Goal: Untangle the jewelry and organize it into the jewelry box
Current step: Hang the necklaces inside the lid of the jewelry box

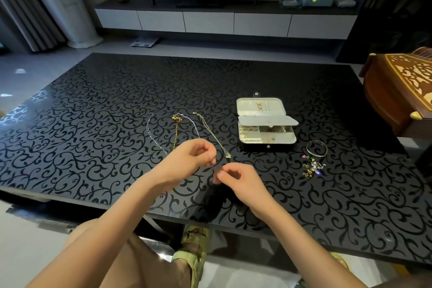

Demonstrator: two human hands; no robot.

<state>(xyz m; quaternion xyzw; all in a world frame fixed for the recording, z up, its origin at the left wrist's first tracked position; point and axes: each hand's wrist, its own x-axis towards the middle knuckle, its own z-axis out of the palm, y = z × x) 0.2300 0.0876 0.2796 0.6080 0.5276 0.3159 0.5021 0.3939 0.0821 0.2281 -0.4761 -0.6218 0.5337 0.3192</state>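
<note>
Several chains lie on the black patterned table [93, 124]: a silver chain [149, 131], a gold chain [175, 131] and a thin pale chain with a small pendant [214, 134]. The open jewelry box [266, 121] stands to their right, with small pieces in its compartments. My left hand [194, 156] hovers just in front of the chains with fingertips pinched together. My right hand [236, 177] is close beside it, thumb and forefinger pinched. What they pinch is too fine to make out.
A silver bangle [316, 148] and a small heap of earrings and charms [312, 167] lie right of the box. A carved wooden piece of furniture [397, 91] stands past the table's right edge. A TV cabinet [222, 18] lines the far wall.
</note>
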